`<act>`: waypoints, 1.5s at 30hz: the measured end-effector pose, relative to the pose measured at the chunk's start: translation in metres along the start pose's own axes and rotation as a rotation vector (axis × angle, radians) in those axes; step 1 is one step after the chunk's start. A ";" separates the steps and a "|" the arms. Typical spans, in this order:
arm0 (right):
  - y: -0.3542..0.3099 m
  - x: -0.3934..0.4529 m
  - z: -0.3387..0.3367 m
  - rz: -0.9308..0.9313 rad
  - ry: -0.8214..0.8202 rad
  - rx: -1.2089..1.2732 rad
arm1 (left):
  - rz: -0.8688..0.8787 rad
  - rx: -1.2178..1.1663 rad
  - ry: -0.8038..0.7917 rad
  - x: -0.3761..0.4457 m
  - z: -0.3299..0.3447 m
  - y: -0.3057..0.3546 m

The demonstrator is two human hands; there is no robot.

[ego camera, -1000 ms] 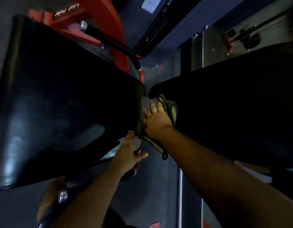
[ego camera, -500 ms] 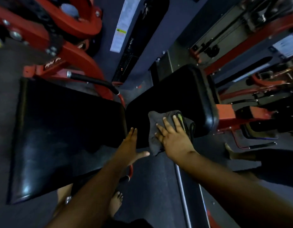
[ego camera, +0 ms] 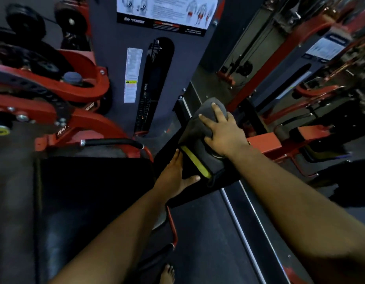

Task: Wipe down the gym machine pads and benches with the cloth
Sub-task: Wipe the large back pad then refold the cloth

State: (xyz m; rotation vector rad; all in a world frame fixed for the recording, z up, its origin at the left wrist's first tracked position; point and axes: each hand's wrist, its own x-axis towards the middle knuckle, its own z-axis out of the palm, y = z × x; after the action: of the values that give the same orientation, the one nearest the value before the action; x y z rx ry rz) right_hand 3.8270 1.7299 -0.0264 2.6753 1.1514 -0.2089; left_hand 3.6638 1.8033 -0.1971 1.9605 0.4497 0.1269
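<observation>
Under the right hand a grey cloth with a yellow strip is lying over the black back pad — the fingers are spreading flat on the fabric and pressing it against the pad's upper end. Just below that grip, the left hand is resting open-palmed on the pad's edge, thumb reaching toward the yellow strip. Left of both hands, the black seat pad is sitting beside a red machine frame — a bare foot is showing at the bottom.
</observation>
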 end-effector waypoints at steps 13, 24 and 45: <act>-0.007 -0.127 0.042 -0.049 0.241 -0.037 | -0.233 -0.809 -0.077 -0.070 -0.003 0.049; -0.067 -0.187 0.064 -0.442 0.224 0.460 | -0.238 -0.604 0.662 -0.218 -0.012 0.076; -0.410 -0.447 0.050 -1.106 -0.171 0.538 | -0.520 0.097 1.096 -0.665 -0.130 0.059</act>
State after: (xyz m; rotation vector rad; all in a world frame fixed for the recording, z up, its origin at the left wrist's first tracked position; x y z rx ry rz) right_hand 3.2204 1.6785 -0.0380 1.9423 2.6498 -0.9946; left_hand 3.0270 1.6497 -0.0133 1.6480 1.6665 0.8644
